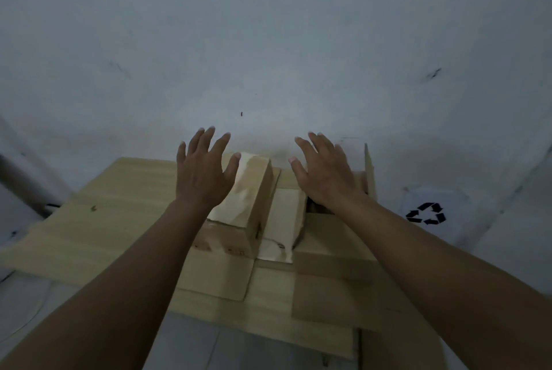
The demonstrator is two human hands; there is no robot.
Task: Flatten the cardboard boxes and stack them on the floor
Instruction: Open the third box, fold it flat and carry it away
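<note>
Nearest you, the flattened cardboard [89,238] lies spread on the floor [35,304], several layers overlapping. On it sits a small box [248,199], not yet collapsed (its taped top is creased). Your left hand [203,172] is above it with fingers spread wide, holding nothing; your right hand [325,172] is equally wide and empty, over an upright flap [369,169]. Beyond stands a pale wall [268,40], with a recycling symbol [426,213] at right.

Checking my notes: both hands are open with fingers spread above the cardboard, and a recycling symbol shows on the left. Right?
Not quite. The head view shows the recycling symbol on the right. The left hand and right hand are indeed open, fingers spread, above the cardboard.
</note>
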